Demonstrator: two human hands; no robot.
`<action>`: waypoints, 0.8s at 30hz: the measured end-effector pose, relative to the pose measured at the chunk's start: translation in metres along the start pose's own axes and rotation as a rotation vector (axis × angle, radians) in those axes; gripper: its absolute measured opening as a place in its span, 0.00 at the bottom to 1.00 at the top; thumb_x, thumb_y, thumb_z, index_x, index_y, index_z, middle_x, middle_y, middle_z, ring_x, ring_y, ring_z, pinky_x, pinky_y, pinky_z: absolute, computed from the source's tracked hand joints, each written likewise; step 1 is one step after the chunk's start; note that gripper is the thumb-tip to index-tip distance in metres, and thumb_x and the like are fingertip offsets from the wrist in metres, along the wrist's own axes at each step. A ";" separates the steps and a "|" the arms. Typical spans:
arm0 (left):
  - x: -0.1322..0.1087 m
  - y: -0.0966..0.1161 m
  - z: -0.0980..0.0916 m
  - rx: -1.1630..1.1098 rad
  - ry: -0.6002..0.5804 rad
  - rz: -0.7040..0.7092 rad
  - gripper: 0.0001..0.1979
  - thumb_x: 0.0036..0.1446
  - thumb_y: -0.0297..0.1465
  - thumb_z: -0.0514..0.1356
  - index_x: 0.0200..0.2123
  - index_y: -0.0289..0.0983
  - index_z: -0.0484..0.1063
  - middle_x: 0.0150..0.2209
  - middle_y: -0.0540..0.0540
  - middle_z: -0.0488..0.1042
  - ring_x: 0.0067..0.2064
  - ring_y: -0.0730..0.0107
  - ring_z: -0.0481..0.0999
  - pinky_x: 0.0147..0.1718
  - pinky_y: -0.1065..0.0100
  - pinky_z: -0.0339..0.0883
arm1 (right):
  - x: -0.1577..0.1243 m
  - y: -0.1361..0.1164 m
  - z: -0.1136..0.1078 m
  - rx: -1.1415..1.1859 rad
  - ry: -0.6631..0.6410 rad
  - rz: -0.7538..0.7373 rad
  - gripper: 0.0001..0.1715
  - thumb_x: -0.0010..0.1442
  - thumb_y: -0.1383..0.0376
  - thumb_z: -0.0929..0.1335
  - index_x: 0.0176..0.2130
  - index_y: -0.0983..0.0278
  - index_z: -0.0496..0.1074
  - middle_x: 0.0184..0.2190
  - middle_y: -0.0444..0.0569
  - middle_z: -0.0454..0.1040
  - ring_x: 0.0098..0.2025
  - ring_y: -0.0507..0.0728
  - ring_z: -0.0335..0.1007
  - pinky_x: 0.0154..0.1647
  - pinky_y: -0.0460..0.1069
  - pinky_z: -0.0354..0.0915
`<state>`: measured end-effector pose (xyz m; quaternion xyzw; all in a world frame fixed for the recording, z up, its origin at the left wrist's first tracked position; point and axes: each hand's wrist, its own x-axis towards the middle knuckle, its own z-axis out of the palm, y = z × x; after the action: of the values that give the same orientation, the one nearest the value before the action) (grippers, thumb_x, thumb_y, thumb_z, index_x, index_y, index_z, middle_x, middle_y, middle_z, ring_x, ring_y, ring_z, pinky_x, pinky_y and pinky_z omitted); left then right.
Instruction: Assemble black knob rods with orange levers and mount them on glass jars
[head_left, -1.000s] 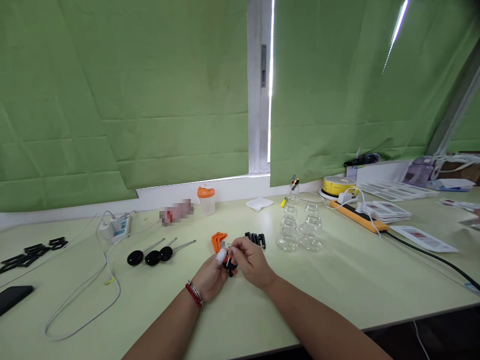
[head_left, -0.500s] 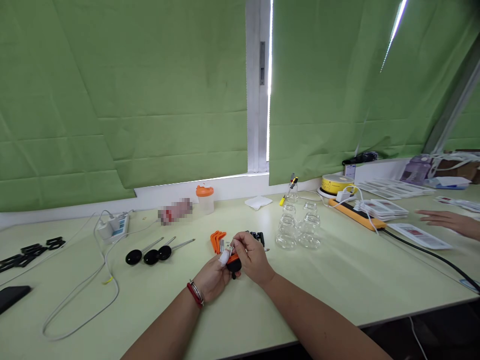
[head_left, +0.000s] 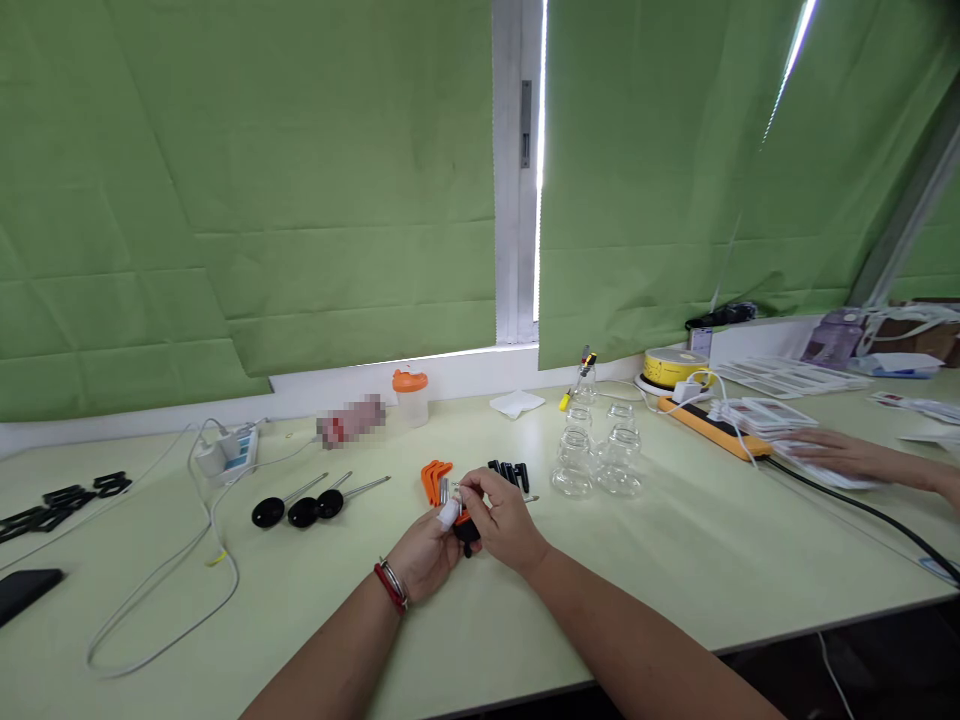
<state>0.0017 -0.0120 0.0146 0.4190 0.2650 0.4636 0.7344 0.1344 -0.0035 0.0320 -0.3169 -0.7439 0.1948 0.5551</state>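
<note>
My left hand (head_left: 425,552), with a white wrap on one fingertip and a red band at the wrist, is closed around a small black and orange part (head_left: 466,526) just above the table. Pinching at the top of that same part is my right hand (head_left: 504,516), fingers curled. Directly behind them lie several orange clips (head_left: 433,476) and a row of small black pieces (head_left: 510,472). What exactly sits between my right fingertips is too small to make out.
Three black-knobbed metal pins (head_left: 300,507) lie to the left, near a white cable (head_left: 187,560) and charger (head_left: 225,452). Clear glass jars (head_left: 596,455) stand to the right. Another person's hand (head_left: 840,455) rests on papers far right, by an orange power strip (head_left: 712,425).
My hands stayed together on the small part, shifting only slightly. The other person's hand at the far right came into view and moved left onto the papers.
</note>
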 end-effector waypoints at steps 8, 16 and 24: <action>0.002 -0.001 -0.005 -0.018 0.034 -0.004 0.11 0.54 0.40 0.59 0.31 0.38 0.73 0.31 0.45 0.72 0.37 0.65 0.70 0.37 0.67 0.63 | -0.003 0.011 0.003 -0.215 -0.132 -0.068 0.07 0.57 0.71 0.60 0.29 0.63 0.65 0.31 0.48 0.69 0.36 0.55 0.63 0.39 0.50 0.59; 0.002 -0.003 -0.007 -0.029 0.064 -0.002 0.11 0.53 0.41 0.60 0.31 0.39 0.72 0.33 0.45 0.73 0.41 0.63 0.70 0.38 0.66 0.64 | -0.004 0.013 0.002 -0.278 -0.180 -0.103 0.08 0.55 0.73 0.60 0.28 0.63 0.65 0.31 0.49 0.69 0.37 0.56 0.62 0.39 0.50 0.59; 0.003 -0.004 -0.012 -0.052 0.070 -0.025 0.11 0.54 0.40 0.60 0.34 0.39 0.72 0.36 0.47 0.72 0.43 0.67 0.70 0.42 0.69 0.63 | -0.004 0.013 -0.002 -0.309 -0.285 -0.221 0.04 0.53 0.71 0.63 0.30 0.64 0.66 0.32 0.48 0.70 0.38 0.56 0.62 0.42 0.52 0.58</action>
<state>-0.0043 -0.0053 0.0053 0.3799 0.2834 0.4753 0.7412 0.1407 0.0032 0.0219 -0.2840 -0.8660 0.0593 0.4073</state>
